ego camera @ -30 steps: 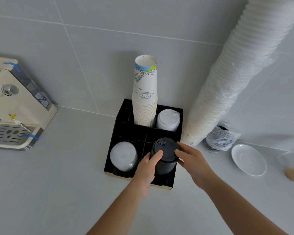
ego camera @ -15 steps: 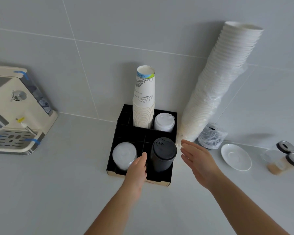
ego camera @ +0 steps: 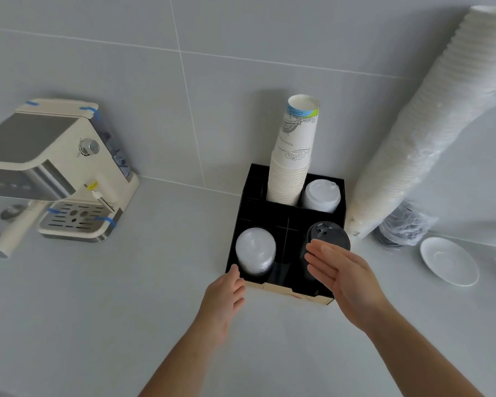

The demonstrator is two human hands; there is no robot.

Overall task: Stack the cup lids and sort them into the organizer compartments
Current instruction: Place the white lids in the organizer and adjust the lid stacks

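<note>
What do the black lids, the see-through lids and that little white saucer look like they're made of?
Black lids: probably moulded plastic, matte, with a raised sip tab on top. Clear lids: thin translucent plastic, frosted-looking, edges showing through the stack. Saucer: likely glazed ceramic, glossy white with a smooth rim, though melamine can't be ruled out.

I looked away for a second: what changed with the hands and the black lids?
Both hands let go of the black lid stack. The left hand dropped to the organizer front edge; the right hand opened flat. The stacks stayed put.
</note>
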